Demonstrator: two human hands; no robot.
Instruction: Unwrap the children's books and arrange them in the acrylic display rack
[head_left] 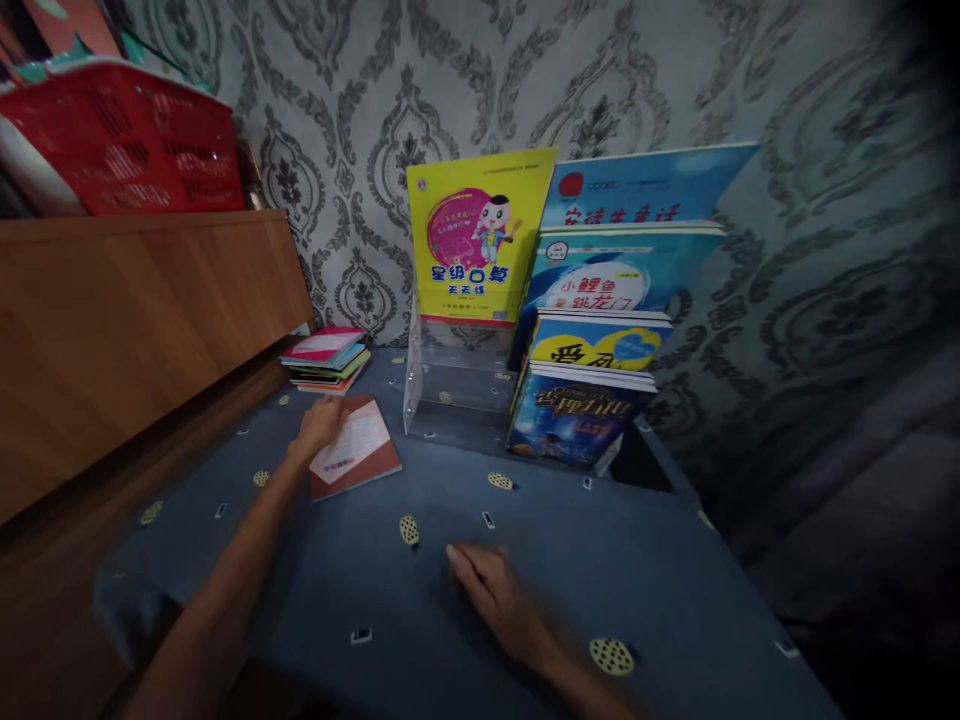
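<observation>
My left hand (321, 424) is at the upper left edge of a brown book (360, 455) with a pale panel on its cover, its fingers curled over that edge. Just beyond it lies a stack of thin books (330, 358), a pink one on top. My right hand (491, 598) is low over the cloth, fingers folded in and thumb pointing forward, with nothing visible in it. Farther back, a clear stepped rack (457, 390) holds a yellow workbook (480, 240) at its top left and, on the right, several blue-covered books (581, 415) in tiers.
A dark blue cloth (442, 640) with small yellow motifs covers the table. At the left, a wooden cabinet (150, 320) carries a red plastic basket (142, 140). Patterned wallpaper (360, 120) rises behind the rack, and a dark fabric (847, 440) hangs at the right.
</observation>
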